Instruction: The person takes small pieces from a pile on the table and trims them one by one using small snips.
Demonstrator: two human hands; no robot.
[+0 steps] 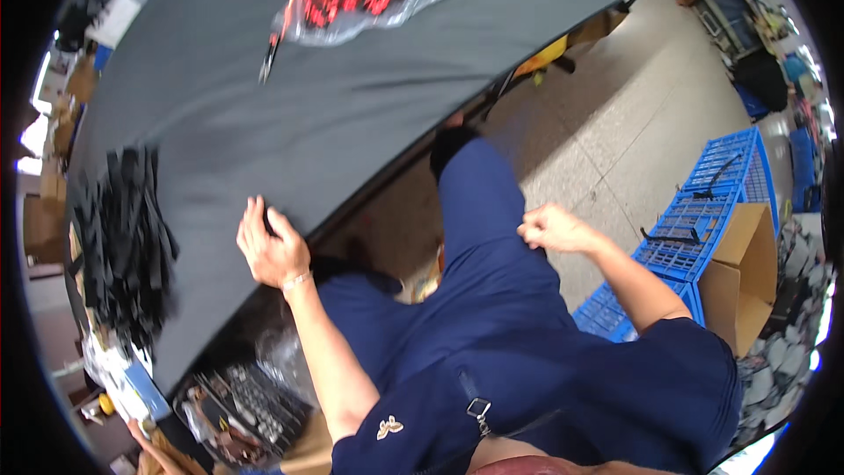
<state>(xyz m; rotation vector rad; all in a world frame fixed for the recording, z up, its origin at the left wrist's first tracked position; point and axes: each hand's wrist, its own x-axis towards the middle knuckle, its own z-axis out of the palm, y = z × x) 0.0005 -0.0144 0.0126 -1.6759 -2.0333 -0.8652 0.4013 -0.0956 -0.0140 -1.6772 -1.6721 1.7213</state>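
Observation:
My left hand rests at the near edge of the black-covered table, its fingers stretched out and open. A dark patch shows between thumb and fingers; I cannot tell whether it is a thing or shadow. My right hand is closed beside my thigh in dark blue trousers; whatever it may hold is hidden. To the left of my left hand lies a heap of black strips. Farther up the table is a clear plastic bag with many red and black pieces. A small pointed cutting tool lies against it.
Blue plastic crates stand on the floor at right, with an open cardboard box beside them. Below the table's near left corner is a container of dark items. Part of another person's arm shows at the lower left.

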